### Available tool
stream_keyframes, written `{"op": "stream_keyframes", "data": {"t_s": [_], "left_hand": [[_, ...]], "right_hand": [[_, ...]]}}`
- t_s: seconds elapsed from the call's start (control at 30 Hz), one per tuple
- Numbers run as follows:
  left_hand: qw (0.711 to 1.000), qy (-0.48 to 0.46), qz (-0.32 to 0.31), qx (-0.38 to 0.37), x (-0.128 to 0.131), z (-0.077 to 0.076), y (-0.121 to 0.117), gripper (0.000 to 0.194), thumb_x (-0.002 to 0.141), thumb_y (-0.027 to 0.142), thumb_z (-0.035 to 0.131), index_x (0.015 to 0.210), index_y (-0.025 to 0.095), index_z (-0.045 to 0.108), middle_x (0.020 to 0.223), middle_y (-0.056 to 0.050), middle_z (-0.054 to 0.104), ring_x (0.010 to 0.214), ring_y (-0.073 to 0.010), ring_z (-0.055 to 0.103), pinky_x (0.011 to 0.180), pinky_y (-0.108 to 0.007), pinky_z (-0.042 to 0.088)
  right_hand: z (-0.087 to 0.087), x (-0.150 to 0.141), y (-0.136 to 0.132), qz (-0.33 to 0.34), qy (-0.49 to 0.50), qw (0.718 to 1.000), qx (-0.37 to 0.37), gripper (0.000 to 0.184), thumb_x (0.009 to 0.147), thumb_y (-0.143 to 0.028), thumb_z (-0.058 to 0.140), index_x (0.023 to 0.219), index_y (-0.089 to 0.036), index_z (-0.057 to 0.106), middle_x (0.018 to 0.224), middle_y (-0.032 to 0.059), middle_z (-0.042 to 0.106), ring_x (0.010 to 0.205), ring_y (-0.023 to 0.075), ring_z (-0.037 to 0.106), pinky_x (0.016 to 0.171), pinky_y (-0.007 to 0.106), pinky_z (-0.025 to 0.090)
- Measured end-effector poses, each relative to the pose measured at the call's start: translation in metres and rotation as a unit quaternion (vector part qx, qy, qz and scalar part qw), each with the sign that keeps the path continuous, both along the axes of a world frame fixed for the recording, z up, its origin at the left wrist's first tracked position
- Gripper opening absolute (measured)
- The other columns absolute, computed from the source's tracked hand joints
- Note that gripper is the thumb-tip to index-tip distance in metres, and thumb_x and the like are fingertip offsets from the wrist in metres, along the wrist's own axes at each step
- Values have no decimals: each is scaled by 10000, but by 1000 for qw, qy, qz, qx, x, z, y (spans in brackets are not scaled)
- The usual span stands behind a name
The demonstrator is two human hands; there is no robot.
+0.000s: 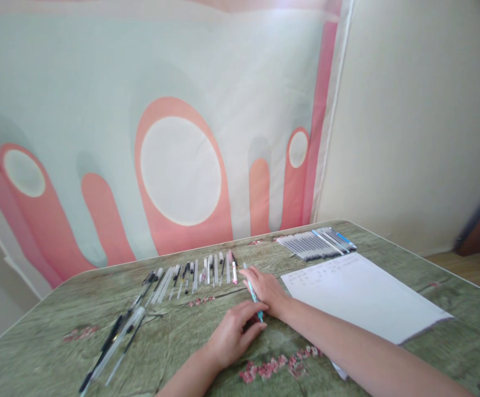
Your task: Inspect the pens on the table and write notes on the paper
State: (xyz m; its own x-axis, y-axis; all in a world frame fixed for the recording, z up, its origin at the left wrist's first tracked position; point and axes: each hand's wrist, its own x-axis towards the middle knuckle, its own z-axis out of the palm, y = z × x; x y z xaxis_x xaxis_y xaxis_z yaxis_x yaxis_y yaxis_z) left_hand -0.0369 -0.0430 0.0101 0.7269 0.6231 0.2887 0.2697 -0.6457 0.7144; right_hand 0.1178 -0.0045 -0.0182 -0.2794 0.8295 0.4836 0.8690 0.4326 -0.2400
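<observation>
A slim pen (253,293) with a light blue and teal barrel slants between my two hands, just above or on the table. My right hand (268,291) is closed around its upper part, the fingers curled near the pale far end. At the teal near end, my left hand (236,331) has its thumb and index finger on either side of the pen. Left of the pen's far end lie a pink-and-white pen (234,271) and a row of pen parts, clear tubes (216,269) and dark caps among them.
Black pens and clear barrels (118,344) lie in a loose pile on the left. A row of refills (308,245) is at the back right, with blue pens (343,240) at its end. A white sheet with handwriting (359,295) lies under my right forearm. The wood-patterned table (173,353) meets a printed curtain (240,66).
</observation>
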Motion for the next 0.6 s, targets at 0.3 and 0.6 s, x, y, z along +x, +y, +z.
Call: {"op": "stream_keyframes", "data": {"t_s": [0.3,0.6], "left_hand": [[998,-30,47,-2,-2,0,2,298,805,306,445,1076,233,545,908,-70,580,804,-173,512,774,-283,394],[1000,15,17,-1,-1,-3,2,512,784,231,474,1277,287,349,972,-57,560,810,-161,518,790,-284,396]], "right_hand": [[8,10,4,40,343,919,-192,345,860,-398,305,892,-157,550,697,13,609,514,101,528,511,219,407],[33,22,6,84,330,903,-263,368,800,-464,396,724,-154,577,617,0,599,496,96,493,474,205,353]]}}
